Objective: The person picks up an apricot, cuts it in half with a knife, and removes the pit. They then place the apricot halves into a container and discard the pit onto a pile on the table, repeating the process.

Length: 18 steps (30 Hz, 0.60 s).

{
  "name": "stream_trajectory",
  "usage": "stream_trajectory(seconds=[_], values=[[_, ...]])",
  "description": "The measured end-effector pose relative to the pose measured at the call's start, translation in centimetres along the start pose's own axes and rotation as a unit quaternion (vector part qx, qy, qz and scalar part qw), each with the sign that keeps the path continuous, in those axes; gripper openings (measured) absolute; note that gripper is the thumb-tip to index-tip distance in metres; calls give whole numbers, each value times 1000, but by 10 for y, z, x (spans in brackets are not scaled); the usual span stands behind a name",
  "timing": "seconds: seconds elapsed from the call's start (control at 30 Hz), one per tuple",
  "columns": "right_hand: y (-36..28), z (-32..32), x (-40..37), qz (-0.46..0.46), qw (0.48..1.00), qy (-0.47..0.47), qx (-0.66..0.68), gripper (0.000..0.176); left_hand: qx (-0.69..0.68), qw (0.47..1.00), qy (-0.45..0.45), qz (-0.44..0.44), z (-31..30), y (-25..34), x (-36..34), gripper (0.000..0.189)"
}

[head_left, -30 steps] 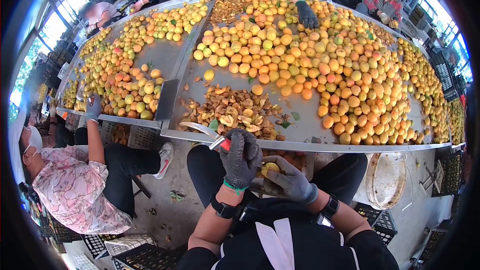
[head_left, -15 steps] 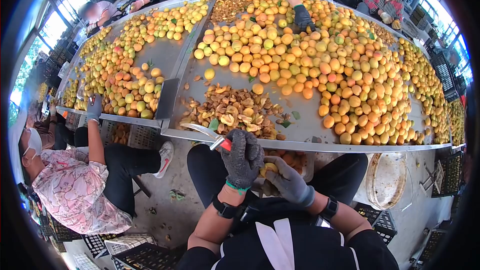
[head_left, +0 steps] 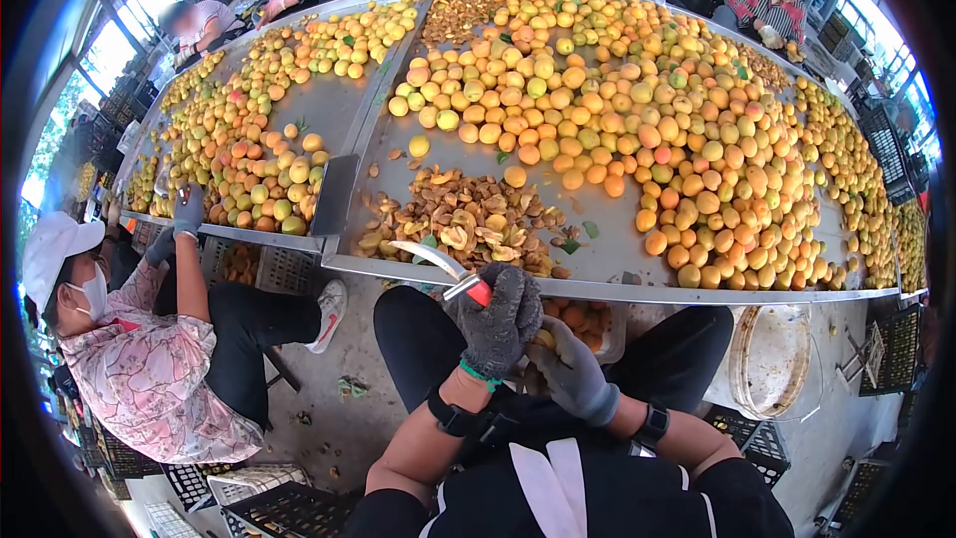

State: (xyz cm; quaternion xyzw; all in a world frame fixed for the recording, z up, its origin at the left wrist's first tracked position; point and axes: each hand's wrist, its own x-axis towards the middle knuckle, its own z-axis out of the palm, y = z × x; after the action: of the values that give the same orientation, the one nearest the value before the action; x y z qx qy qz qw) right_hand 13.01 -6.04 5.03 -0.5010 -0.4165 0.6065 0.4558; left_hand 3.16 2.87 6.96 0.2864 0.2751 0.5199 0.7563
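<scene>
In a dark knit glove, my left hand [head_left: 501,319] is closed around the red handle of a curved knife [head_left: 438,261], its blade pointing up and left. Close beside it, my gray-gloved right hand [head_left: 575,376] is curled around an apricot [head_left: 544,339], mostly hidden by the fingers. Both hands meet in front of the table edge, above my lap. Just beyond them on the metal table [head_left: 383,174] lies a heap of split, browned apricot pieces [head_left: 468,219]. Whole apricots [head_left: 588,120] cover much of the tabletop behind it.
Below my hands, a container of apricot pieces [head_left: 583,319] sits under the table edge. A stained white bucket [head_left: 772,364] stands at right. A person in a pink patterned top [head_left: 149,369] sits at left; others work across the table. Black crates [head_left: 294,513] stand on the floor.
My hands have drawn together, the knife moving slightly right and the apricot becoming more covered. The person across has pulled a gloved hand back from the pile. The left co-worker's head has lifted.
</scene>
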Motion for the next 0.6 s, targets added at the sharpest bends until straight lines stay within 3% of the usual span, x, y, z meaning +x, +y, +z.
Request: stream_trajectory(seconds=[0.13, 0.2, 0.33, 0.43, 0.5, 0.6], values=[[-17, -1, -2, 59, 998, 16, 32, 34, -3, 1000, 22, -18, -4, -5, 4, 22], [-24, -6, -3, 85, 996, -2, 32, 32, 4, 996, -49, -73, -12, 2, 6, 21], [-36, -13, -4, 122, 990, -54, 56, 25, -31, 989, -101, -107, -16, 6, 9, 22], [-35, -12, -4, 139, 988, -45, 51, 22, 25, 989, -95, -108, -12, 4, 6, 21], [-31, -8, -4, 146, 988, -32, 38, 21, 37, 993, -21, -109, -7, -3, 1, 20], [-14, -8, -5, 134, 991, -4, -5, 22, 35, 994, 1, -101, -8, -8, -1, 18]])
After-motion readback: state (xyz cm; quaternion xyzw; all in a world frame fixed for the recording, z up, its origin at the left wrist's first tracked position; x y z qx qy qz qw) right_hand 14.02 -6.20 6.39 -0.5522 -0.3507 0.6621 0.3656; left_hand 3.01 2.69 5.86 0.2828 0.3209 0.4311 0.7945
